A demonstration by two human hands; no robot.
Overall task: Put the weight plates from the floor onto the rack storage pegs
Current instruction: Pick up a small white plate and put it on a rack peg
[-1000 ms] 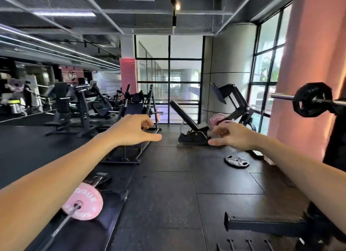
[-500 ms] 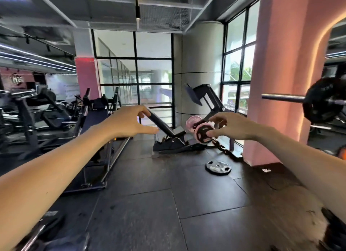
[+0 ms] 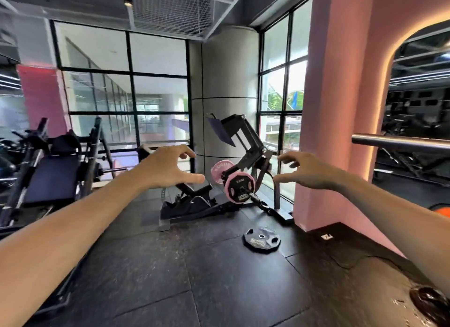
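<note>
far left, a black machine with a padded seat (image 3: pixel 52 178) stands on the dark rubber floor tiles (image 3: pixel 170 265), matte and speckled, laid in big squares. the left hand (image 3: pixel 168 167) is out in mid-air, fingers loosely spread, thumb pointing right, holding nothing. just past it sits a black angled plate-loaded machine (image 3: pixel 241 141) in the corner by the round grey column (image 3: pixel 226 83) and the black-framed windows (image 3: pixel 121 83). on that machine's pegs hang two discs: a pale pink plate (image 3: pixel 219 170) behind, and in front a black plate with a pink rim (image 3: pixel 239 187), round, upright, glossy, with grip cut-outs. down on the floor, near the foot of the pink pillar (image 3: pixel 341 107), a black weight plate (image 3: pixel 261 239) lies flat, many-sided at its edge, centre hole and hand slots showing, printed lettering too blurred to read. it's well apart from both hands. the right hand (image 3: pixel 308 172) hovers in the air, fingers curved and apart, gripping nothing. both arms are stretched forward, hands separated with the pegged plates between them in view. far right, a smooth steel bar (image 3: pixel 399 142) juts in level from the edge, and an arched opening glows with warm strip light.
</note>
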